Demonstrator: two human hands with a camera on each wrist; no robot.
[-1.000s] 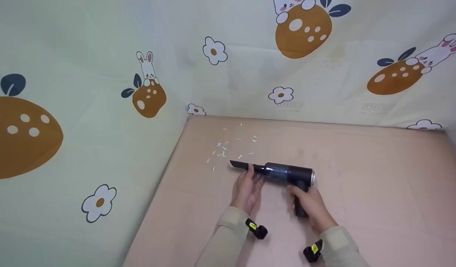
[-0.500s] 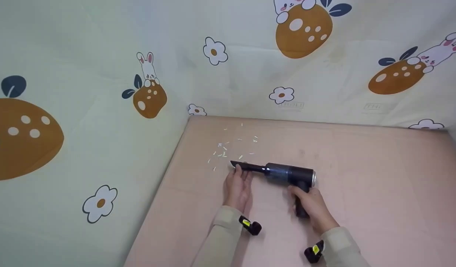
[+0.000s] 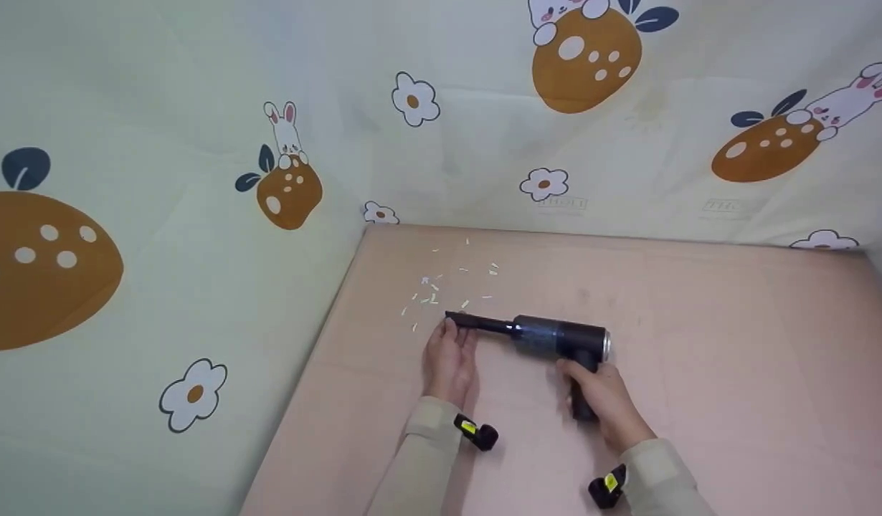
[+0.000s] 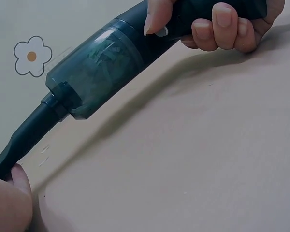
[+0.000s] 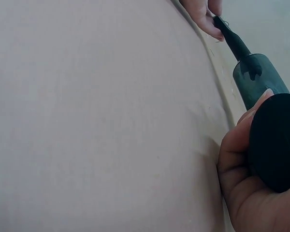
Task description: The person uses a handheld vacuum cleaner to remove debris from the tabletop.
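A black handheld vacuum cleaner (image 3: 538, 335) is held level above the table, its slim nozzle (image 3: 487, 325) pointing left. My right hand (image 3: 604, 401) grips its handle, fingers wrapped round it. At the nozzle's slanted tip my left hand (image 3: 449, 365) pinches it between thumb and fingers. Bits of pale debris show inside the see-through dust cup (image 4: 101, 65) in the left wrist view. Small scraps of paper (image 3: 434, 299) lie scattered on the table just beyond the nozzle tip. In the right wrist view the round handle end (image 5: 275, 142) fills the palm.
The table (image 3: 735, 373) has a pinkish cover. A printed cloth wall (image 3: 197, 287) with rabbits and flowers rises on the left, and another (image 3: 470, 158) at the back. Small camera units (image 3: 477, 432) are strapped at both wrists.
My left hand has slid leftward along the nozzle, from near its middle to its tip. The right hand and the vacuum cleaner have stayed nearly still.
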